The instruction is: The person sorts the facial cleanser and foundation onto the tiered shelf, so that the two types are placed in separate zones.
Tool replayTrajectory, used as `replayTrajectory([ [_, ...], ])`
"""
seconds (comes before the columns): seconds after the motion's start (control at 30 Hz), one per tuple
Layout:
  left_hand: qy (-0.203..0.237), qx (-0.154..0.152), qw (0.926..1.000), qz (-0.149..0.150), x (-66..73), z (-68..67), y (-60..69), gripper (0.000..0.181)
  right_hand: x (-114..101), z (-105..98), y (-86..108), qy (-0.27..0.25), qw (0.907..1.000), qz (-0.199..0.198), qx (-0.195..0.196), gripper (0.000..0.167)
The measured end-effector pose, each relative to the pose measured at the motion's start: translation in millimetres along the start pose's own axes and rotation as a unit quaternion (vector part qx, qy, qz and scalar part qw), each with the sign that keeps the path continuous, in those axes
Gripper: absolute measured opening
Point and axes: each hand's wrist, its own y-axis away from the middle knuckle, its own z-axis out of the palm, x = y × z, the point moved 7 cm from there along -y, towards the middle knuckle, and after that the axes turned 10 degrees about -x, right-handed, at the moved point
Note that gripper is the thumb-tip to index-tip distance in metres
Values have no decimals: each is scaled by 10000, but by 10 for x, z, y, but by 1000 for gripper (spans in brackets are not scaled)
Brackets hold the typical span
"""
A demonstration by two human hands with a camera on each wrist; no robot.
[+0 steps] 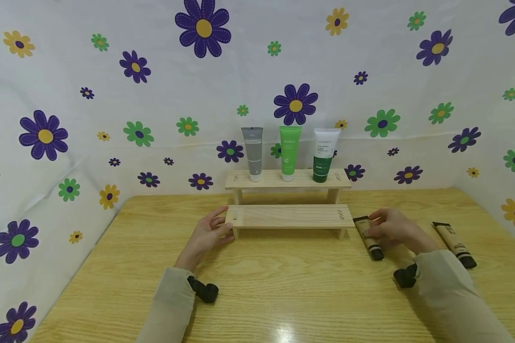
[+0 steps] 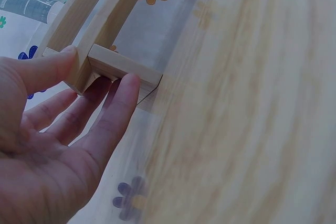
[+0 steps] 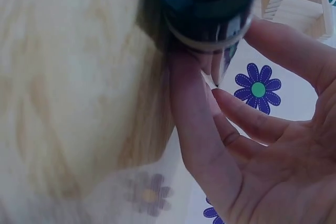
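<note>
Low stand [image 1: 289, 216], pale grained wood, left end pinched by left hand [image 1: 207, 233]; flattened tan tube [image 1: 370, 243], round black cap [image 1: 377, 254], on glossy table [image 1: 262, 281] beside stand's right end, pinched by right hand [image 1: 395, 229]

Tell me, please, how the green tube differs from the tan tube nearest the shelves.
The green tube stands upright on the upper shelf, while the tan tube lies on its side. The green tube has a white cap; the tan tube, a black one. Both have one flat end.
</note>
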Motion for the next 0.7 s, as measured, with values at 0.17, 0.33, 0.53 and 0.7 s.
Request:
replayTrajectory([
  [0.17,14,40,10000,-31,-6,-2,-6,59,2,31,17,-116,9998,93,-99,65],
  [0.33,-23,50,10000,-47,-10,-2,-15,59,8,7,36,-189,9998,88,-48,69],
  [0.53,-37,71,10000,-2,-6,-9,-17,59,16,-51,58,-350,9994,-49,19,70],
  [0.7,-59,50,10000,40,2,-2,-16,59,-23,-124,95,-457,9987,-218,45,72],
])
